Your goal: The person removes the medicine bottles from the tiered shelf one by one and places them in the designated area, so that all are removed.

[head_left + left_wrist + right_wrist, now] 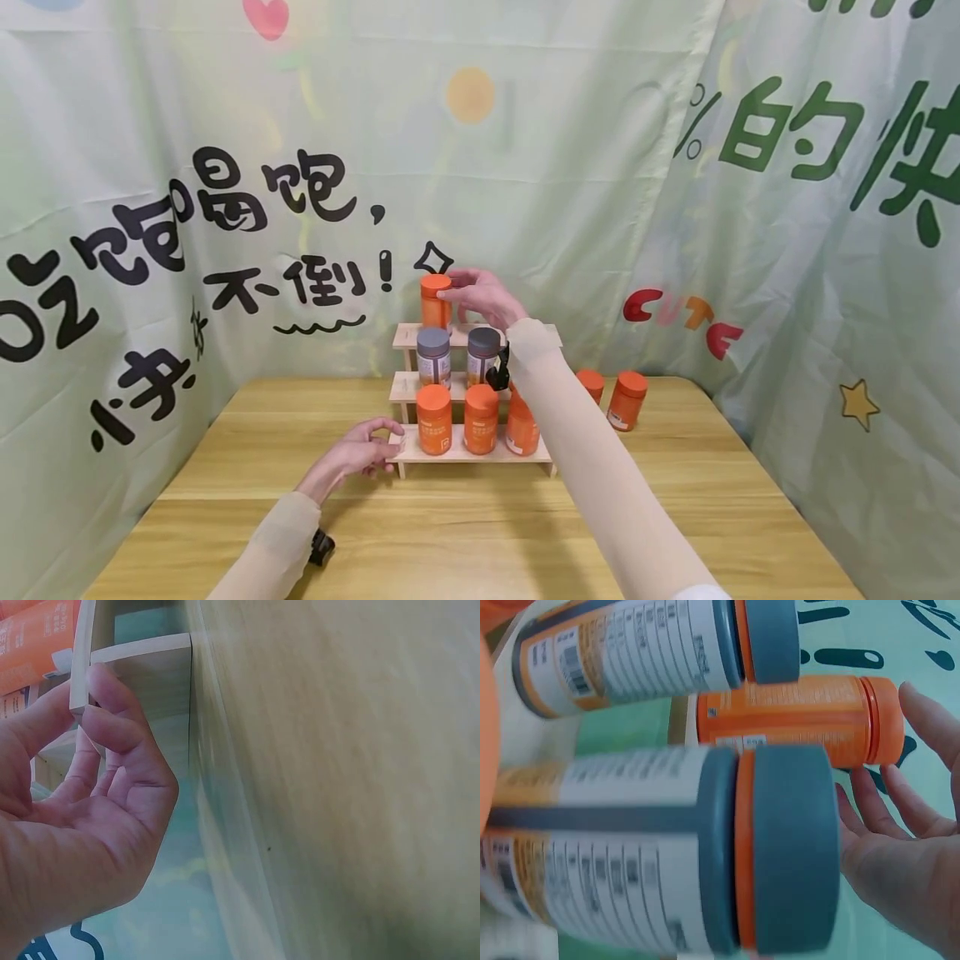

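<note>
A three-tier wooden stand holds several lidded bottles. My right hand reaches to the top tier and holds an orange bottle by its lid. In the right wrist view, the thumb and fingertips lie on opposite sides of that orange lid. At the stand's lower left, my left hand pinches the end of the bottom board between thumb and fingers. Two grey-lidded bottles stand on the middle tier, below the right hand. Three orange bottles line the bottom tier, the right one partly behind my forearm.
Two more orange bottles stand on the wooden table right of the stand, one partly hidden by the right arm. A pale green printed cloth hangs behind the table and along its sides.
</note>
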Demonstrator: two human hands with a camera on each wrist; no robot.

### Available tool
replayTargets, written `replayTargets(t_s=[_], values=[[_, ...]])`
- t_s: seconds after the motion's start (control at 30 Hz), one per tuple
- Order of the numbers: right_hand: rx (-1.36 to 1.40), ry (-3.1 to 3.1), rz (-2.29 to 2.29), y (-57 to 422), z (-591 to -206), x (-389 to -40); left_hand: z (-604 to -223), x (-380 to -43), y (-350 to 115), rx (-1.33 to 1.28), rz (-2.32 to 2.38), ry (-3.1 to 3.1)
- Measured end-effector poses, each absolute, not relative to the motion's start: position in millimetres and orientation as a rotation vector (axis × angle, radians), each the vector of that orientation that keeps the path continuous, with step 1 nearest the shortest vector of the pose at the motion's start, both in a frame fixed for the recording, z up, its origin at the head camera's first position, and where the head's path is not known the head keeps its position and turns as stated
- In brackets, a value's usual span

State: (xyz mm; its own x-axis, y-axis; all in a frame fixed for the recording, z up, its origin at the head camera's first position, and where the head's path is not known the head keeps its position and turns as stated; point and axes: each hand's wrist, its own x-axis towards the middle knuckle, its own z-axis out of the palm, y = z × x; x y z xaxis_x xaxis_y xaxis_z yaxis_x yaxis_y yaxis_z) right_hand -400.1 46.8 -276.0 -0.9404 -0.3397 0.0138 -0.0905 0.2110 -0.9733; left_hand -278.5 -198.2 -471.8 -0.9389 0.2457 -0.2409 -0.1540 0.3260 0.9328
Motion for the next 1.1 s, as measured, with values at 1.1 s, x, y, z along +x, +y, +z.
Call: replayTargets(t_s=[1.1], values=[[-0.297, 2.316, -1.888, 29.3, -287.8, -405.3, -472.5, -282.1, -197.1, 0.067, 1.670, 2.230]])
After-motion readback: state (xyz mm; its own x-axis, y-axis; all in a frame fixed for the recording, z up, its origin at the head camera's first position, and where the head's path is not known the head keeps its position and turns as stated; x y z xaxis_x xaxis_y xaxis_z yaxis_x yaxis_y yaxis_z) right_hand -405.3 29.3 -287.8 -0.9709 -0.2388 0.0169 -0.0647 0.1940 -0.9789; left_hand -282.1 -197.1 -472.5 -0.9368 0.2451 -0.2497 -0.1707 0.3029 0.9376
